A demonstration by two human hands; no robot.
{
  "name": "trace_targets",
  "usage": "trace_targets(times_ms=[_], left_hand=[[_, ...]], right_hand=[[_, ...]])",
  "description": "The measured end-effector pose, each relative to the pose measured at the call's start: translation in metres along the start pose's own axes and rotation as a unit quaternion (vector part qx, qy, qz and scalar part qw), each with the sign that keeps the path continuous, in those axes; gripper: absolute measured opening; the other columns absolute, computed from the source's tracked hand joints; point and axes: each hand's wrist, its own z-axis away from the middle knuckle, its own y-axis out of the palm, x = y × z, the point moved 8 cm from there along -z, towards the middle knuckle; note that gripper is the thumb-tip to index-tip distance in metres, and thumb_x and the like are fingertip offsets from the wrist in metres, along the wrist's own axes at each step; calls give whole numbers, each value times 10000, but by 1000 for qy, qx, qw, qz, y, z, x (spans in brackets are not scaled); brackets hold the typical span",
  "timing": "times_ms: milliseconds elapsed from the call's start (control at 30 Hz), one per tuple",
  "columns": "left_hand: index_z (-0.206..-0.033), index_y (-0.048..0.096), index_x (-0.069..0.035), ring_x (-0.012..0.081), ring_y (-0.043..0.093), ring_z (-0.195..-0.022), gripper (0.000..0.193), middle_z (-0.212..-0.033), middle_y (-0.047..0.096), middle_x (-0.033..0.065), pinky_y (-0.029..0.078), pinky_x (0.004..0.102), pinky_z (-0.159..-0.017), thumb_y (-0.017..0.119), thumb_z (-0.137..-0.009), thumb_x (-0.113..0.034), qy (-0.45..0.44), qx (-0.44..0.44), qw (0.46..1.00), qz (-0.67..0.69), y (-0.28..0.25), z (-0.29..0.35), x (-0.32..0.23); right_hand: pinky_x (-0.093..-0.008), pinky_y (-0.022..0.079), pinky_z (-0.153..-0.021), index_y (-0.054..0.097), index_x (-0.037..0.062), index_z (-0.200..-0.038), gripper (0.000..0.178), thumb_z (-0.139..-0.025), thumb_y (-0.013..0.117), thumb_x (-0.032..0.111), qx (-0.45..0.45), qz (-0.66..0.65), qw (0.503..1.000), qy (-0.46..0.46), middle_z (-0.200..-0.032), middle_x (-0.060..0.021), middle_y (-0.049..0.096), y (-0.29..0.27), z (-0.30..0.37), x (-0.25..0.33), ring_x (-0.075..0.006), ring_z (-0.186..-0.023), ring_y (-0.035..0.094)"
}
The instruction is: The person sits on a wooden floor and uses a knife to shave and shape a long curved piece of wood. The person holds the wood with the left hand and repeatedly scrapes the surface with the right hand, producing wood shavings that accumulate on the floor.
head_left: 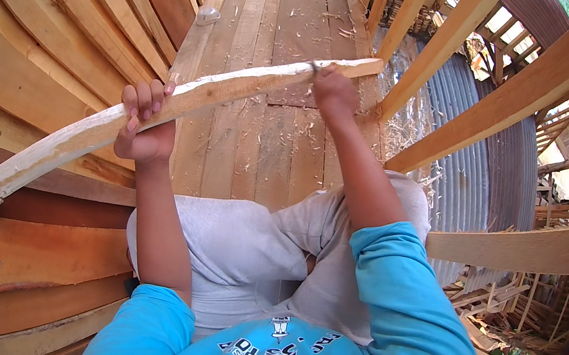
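Observation:
A long, pale wooden pole stretches across in front of me, from low on the left to higher on the right. Its upper edge is whitish and rough, while the near side is smoother and yellowish. My left hand is closed around it left of the middle, fingers over the top. Close to the pole's far right end, my right hand is a closed fist against its near side. A short dark blade-like tip sticks out of that fist and touches the whitish edge. The tool's handle is hidden by the fingers.
Wood shavings lie scattered over the plank floor. A small clear container stands beside the left board wall. Slanted wooden railing posts line the right, with corrugated metal sheets beyond and below.

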Motion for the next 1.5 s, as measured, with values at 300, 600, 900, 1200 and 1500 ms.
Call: trace_targets(times_ms=[300,600,900,1200,1500], left_hand=[[-755,351,-213,120,356,-718,326,-691,326,-58,335,321,-911,659,-656,-254,12,20,999,27,2,-9,7],[-769,356,-206,127,360,-742,323,-710,333,-51,330,334,-927,658,-662,-247,0,21,1000,14,4,-7,5],[-789,355,-190,144,389,-789,304,-736,337,-32,320,365,-986,630,-666,-234,-5,46,999,10,11,-7,4],[-782,355,-176,161,377,-780,322,-744,342,-12,336,376,-956,652,-663,-212,11,54,998,29,5,-9,1],[-765,344,-183,151,368,-764,324,-732,337,-23,338,369,-940,651,-670,-223,7,51,999,11,8,-8,1]], right_hand=[[-563,490,-854,693,-41,-815,571,-984,311,349,21,-33,997,-59,-895,-301,669,5,11,14,-494,-898,638],[-541,529,-719,654,-49,-639,524,-929,390,298,-52,-17,982,-183,-710,-294,635,16,39,44,-474,-681,643],[-534,523,-784,730,1,-841,509,-918,375,357,-45,21,994,-94,-873,-270,685,11,-8,-14,-456,-836,671],[-532,493,-867,701,-42,-865,564,-966,328,369,-25,6,989,-145,-924,-310,661,7,32,14,-484,-913,638],[-552,518,-794,700,-30,-758,585,-955,338,386,-75,13,993,-86,-808,-294,666,13,1,-2,-491,-805,656]])
